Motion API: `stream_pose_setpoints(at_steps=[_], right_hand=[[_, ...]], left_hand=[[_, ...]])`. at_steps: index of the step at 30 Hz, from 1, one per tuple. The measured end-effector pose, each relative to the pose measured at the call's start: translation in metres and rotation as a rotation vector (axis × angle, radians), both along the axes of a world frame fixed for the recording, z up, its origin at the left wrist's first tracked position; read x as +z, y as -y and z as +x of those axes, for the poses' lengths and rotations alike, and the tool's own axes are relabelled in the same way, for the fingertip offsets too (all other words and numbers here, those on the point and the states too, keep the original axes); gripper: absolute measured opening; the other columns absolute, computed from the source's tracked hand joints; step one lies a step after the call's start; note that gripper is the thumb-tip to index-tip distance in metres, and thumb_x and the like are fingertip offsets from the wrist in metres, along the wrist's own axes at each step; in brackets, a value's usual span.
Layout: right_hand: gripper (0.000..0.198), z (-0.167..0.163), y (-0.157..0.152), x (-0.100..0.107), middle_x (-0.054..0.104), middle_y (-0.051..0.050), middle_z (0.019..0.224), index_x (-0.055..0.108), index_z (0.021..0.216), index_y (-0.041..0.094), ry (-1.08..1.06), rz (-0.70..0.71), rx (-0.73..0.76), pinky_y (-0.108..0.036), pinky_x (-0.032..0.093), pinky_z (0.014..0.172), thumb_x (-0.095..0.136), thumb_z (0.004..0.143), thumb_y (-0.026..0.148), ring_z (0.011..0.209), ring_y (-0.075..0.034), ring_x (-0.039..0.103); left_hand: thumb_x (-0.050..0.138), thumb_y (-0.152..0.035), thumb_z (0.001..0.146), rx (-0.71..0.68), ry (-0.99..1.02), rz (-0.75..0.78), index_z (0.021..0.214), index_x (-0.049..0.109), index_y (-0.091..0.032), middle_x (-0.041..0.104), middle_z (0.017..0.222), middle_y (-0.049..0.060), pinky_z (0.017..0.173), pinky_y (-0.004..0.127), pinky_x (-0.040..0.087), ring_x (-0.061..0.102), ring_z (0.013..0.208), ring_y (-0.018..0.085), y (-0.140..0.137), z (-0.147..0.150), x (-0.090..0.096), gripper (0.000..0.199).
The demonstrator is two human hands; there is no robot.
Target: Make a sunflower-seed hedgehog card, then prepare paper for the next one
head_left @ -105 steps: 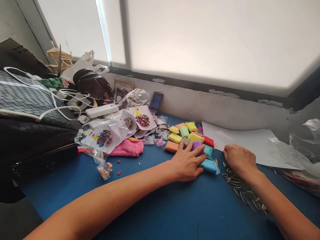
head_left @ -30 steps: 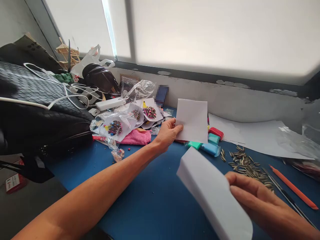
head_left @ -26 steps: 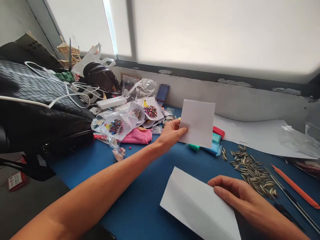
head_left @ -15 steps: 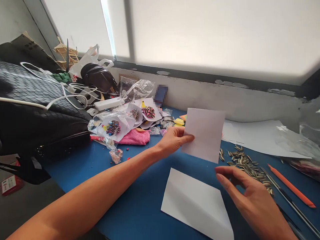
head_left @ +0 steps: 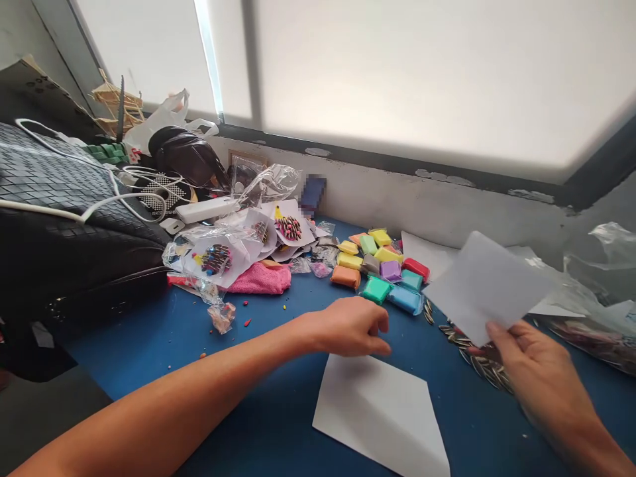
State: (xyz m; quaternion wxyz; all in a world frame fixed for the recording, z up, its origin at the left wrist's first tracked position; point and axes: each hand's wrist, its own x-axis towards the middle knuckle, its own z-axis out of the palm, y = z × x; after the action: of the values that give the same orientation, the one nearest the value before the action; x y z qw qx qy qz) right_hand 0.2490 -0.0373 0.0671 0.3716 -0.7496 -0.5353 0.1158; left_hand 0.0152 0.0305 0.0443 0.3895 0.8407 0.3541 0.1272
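Note:
My right hand (head_left: 551,371) pinches a small white sheet of paper (head_left: 487,285) by its lower corner, thumb on top, and holds it tilted above the table. My left hand (head_left: 352,328) holds nothing; its thumb and curled index finger are apart. It hovers over the far edge of a second white sheet (head_left: 382,411), which lies on the blue table (head_left: 258,411). Beneath the raised paper and my right hand, striped sunflower seeds (head_left: 489,371) lie in a loose pile, partly covered from view.
Wrapped clay blocks (head_left: 376,289) in several colours sit behind my left hand. Bagged seed pictures (head_left: 213,258) and a pink cloth (head_left: 261,278) lie left of them. A black woven bag (head_left: 74,232) fills the left side. Clear plastic bags (head_left: 606,311) lie at right.
The small sheet has passed from my left hand to my right and moved right. My left hand has let go and come lower. The coloured clay blocks are now uncovered.

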Motion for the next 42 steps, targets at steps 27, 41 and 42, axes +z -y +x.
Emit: stream_pose_setpoints(at_steps=[27,41,42], right_hand=[[0.026,-0.037,0.036,-0.020,0.072,-0.001,0.079,0.067,0.077,0.027,0.073,-0.038,0.449,-0.028,0.052,0.062,0.055,0.088,0.047,0.071,-0.020,0.067],[0.017,-0.070,0.062,-0.037,0.078,-0.007,0.110,0.072,0.091,0.025,0.562,0.313,1.048,-0.032,0.059,0.084,0.055,0.094,0.028,0.099,-0.023,0.075],[0.022,-0.071,0.062,-0.038,0.078,-0.009,0.111,0.072,0.092,0.024,0.589,0.310,1.060,-0.033,0.059,0.085,0.054,0.095,0.037,0.100,-0.024,0.074]], left_hand=[[0.071,-0.034,0.081,-0.191,0.262,-0.100,0.081,0.061,-0.016,0.060,0.076,0.000,0.059,0.022,0.039,0.054,0.069,0.012,0.006,-0.004,0.014,0.021],[0.059,-0.027,0.086,0.139,0.515,-0.032,0.082,0.064,-0.014,0.067,0.079,0.005,0.070,0.023,0.047,0.060,0.072,0.012,-0.030,-0.011,-0.010,0.015],[0.061,-0.023,0.084,0.102,0.474,-0.009,0.079,0.065,-0.014,0.066,0.076,0.003,0.069,0.023,0.046,0.059,0.072,0.012,-0.025,-0.008,-0.012,0.011]])
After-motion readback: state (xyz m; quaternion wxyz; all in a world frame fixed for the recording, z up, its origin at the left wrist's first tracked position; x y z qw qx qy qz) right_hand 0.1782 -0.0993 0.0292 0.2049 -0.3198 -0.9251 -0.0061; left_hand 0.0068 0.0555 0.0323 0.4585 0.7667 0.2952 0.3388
